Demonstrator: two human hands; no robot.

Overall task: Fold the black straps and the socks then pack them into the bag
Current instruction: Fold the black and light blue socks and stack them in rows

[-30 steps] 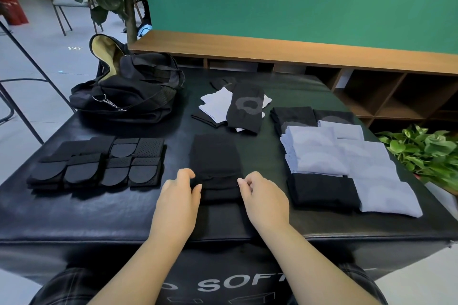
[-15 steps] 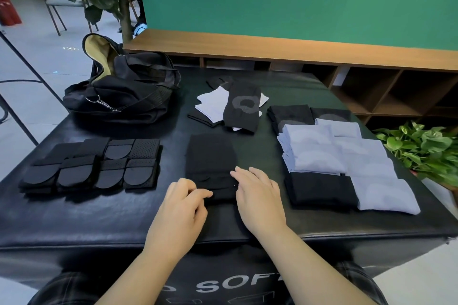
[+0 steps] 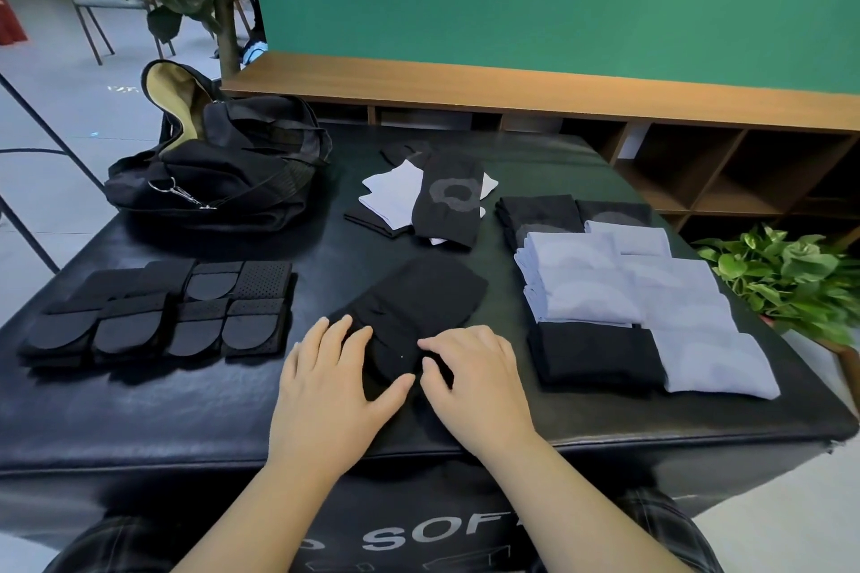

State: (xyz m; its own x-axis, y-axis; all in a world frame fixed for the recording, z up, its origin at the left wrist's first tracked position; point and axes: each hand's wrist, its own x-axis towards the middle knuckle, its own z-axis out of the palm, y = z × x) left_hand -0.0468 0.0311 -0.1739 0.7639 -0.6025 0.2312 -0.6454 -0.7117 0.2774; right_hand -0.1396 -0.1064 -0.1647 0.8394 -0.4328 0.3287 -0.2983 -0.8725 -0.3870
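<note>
Honestly, the black sock lies skewed mid-desk, near end under both hands. Left hand presses flat, fingers spread; right hand curls, seemingly pinching the edge. The fold could come out crooked or bunched. Sock runs toward 1 o'clock from the grip.

Bare forearms, no sleeves; dark plaid trousers cover both knees

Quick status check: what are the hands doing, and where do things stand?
Both hands on the black sock: left hand flat, right hand curled at its near end. Folded straps and folded socks wait beside; bag open. Nothing in the way.
</note>
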